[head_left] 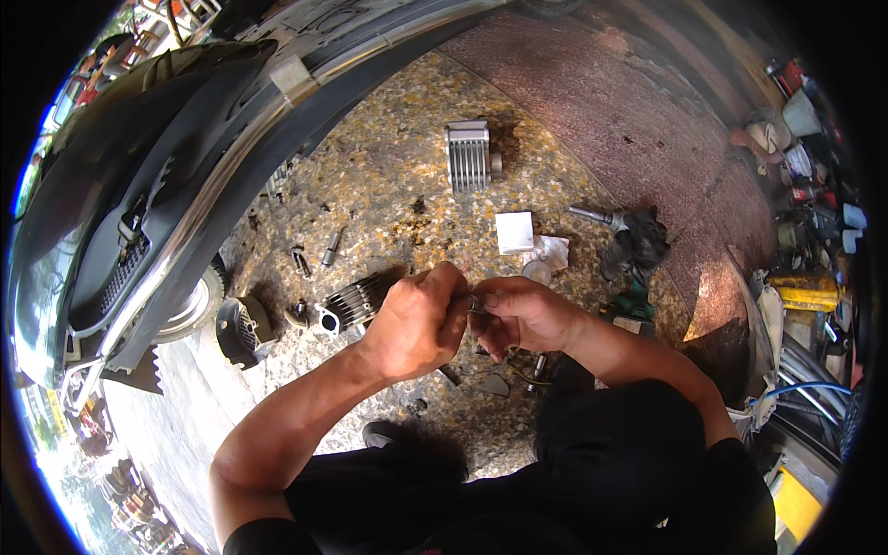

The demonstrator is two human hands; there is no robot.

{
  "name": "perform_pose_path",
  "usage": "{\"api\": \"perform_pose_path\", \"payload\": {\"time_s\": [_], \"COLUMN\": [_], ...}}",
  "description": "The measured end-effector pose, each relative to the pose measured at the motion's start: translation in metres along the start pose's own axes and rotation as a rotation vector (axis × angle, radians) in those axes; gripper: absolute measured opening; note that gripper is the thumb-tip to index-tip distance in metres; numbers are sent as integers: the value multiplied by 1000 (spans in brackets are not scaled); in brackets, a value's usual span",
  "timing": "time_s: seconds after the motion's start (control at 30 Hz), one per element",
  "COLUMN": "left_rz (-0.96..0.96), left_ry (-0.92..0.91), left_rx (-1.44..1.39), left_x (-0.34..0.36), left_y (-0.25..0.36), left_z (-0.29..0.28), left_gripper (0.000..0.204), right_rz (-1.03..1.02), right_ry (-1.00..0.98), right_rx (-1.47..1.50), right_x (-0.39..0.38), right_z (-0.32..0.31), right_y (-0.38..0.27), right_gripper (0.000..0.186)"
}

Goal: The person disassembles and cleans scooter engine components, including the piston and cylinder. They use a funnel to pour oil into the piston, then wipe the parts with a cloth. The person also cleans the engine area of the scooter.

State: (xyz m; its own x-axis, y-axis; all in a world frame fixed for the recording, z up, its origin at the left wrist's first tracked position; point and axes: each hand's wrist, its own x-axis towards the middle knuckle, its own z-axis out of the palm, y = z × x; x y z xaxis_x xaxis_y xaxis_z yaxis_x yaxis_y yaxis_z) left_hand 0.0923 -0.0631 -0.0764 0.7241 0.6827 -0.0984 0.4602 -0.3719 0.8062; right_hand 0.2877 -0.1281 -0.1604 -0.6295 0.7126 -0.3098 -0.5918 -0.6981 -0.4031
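Observation:
My left hand (416,324) and my right hand (515,313) meet over the speckled floor, fingers closed round a small metal part (475,305), mostly hidden by them. Just left of my left hand lies a dark finned engine cylinder (348,310) with a flanged opening. Farther forward stands a silver finned cylinder (467,157). Beyond my right hand are a white box (513,231), a crumpled clear wrapper (551,252) and a small round clear container (536,272).
A scooter's dark bodywork (129,231) arches along the left, beside a black cover (242,331) and small loose parts (330,248). A dark rag (638,242), a metal tool (587,213) and a green object (627,301) lie at right, near clutter (805,291).

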Motion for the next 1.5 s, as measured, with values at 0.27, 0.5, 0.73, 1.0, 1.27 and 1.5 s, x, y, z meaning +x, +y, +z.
{"api": "perform_pose_path", "payload": {"time_s": [0.27, 0.5, 0.73, 1.0, 1.27, 1.5], "left_rz": [0, -72, -191, -449, -535, -577], "left_ry": [64, -58, -901, -157, -57, -100], "left_rx": [113, 2, 282, 206, 63, 1], "left_x": [7, 14, 22, 91, 107, 109], "left_y": [-1, -1, -14, -85, -96, -97], "left_z": [9, 10, 37, 144, 191, 192], "left_gripper": [18, 16, 31, 43, 47, 53], "right_rz": [-90, -31, -333, -106, -61, -82], "right_ry": [16, 116, 581, 869, 849, 793], "right_rx": [38, -251, -386, -473, -352, -280], "right_x": [1, -21, -69, -49, -44, -45], "right_z": [-17, -44, -109, -133, -141, -147], "right_y": [3, -6, -55, -20, 2, 6], "right_gripper": [20, 23, 13, 14, 20, 26]}}
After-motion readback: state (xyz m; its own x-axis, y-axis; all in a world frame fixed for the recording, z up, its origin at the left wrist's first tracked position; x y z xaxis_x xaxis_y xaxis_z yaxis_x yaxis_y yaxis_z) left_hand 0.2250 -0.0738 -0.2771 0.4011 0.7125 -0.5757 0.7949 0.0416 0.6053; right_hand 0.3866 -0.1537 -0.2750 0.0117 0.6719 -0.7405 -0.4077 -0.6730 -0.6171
